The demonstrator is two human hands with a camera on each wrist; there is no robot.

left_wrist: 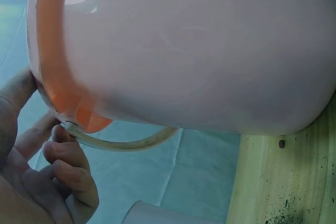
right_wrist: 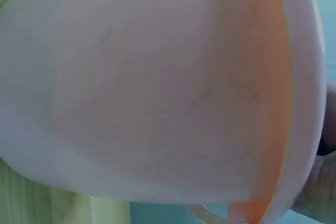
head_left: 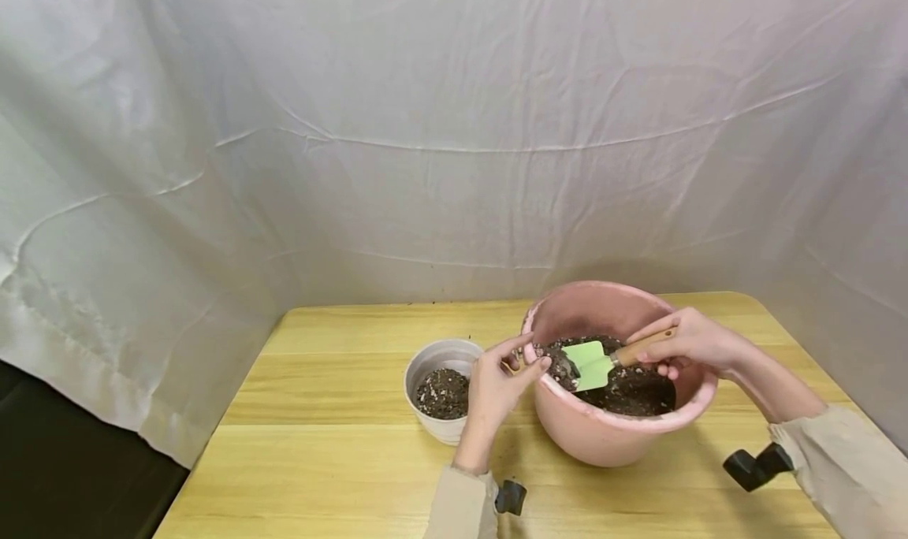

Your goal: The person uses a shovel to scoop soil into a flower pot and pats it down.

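Your left hand (head_left: 496, 385) sits at the near-left rim of the pink basin (head_left: 617, 429), its fingers curled on the rim beside the thin handle loop (left_wrist: 126, 142), with the small white pot (head_left: 436, 366) of soil just to its left on the wooden table (head_left: 319, 460). Your right hand (head_left: 691, 342) grips the wooden handle of the green trowel (head_left: 592, 363), whose blade lies on the dark soil (head_left: 634, 389) inside the basin. Behind the table hangs a white cloth backdrop (head_left: 454, 129).
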